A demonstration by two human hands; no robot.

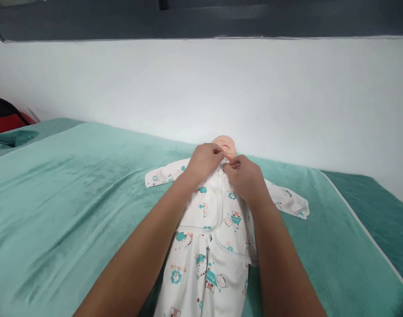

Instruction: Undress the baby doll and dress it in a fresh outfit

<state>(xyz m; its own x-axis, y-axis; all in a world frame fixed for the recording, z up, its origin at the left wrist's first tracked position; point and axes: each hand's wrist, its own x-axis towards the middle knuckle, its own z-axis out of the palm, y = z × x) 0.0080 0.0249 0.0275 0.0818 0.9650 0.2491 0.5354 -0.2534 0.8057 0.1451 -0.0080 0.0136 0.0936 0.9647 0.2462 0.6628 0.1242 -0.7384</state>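
Observation:
A baby doll (227,141) lies on its back with its head toward the wall. It wears a white printed jacket (208,207) and matching printed pants (191,273). At the collar, just below the doll's chin, my left hand (205,160) is closed in a pinch on the jacket's neckline. Close beside it, my right hand (245,176) pinches the jacket's front edge near the top button. The jacket's front edges meet below my hands and part toward the hem. Both sleeves stretch out to the sides. My fingers hide part of the collar.
A light green blanket (89,185) with soft folds spreads under the doll. Behind it rises a white wall (287,97) with a dark ledge (221,20) above. Darker green fabric (366,198) shows at the right, and a black and red item (5,116) at the far left.

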